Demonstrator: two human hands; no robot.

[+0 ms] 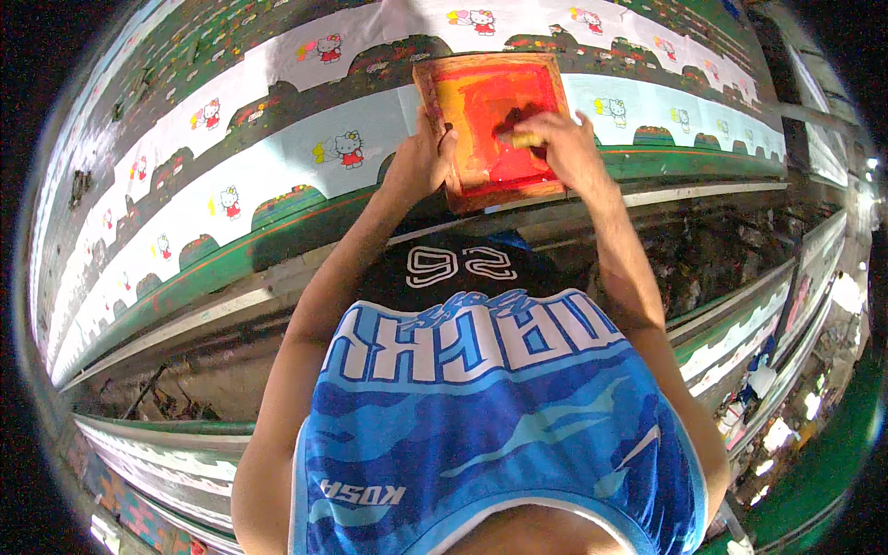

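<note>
A wooden-framed printing screen [499, 63], its mesh smeared with red and orange ink [481, 92], lies over a strip of white cloth on the long table. My left hand [427, 155] grips the left side of the frame, thumb on top of the wood. Inside the frame, toward its right side, my right hand [572, 153] is closed around a small squeegee [525, 140] with a yellowish edge. A dark patch shows beside the squeegee. The fingertips of that hand are partly hidden.
White cloth pieces [277, 157] printed with cartoon cats lie in rows along the green table [684, 165], with dark gaps between them. A pale rail [703, 191] runs along the near edge. More tables with white pieces [166, 472] stand behind me on both sides.
</note>
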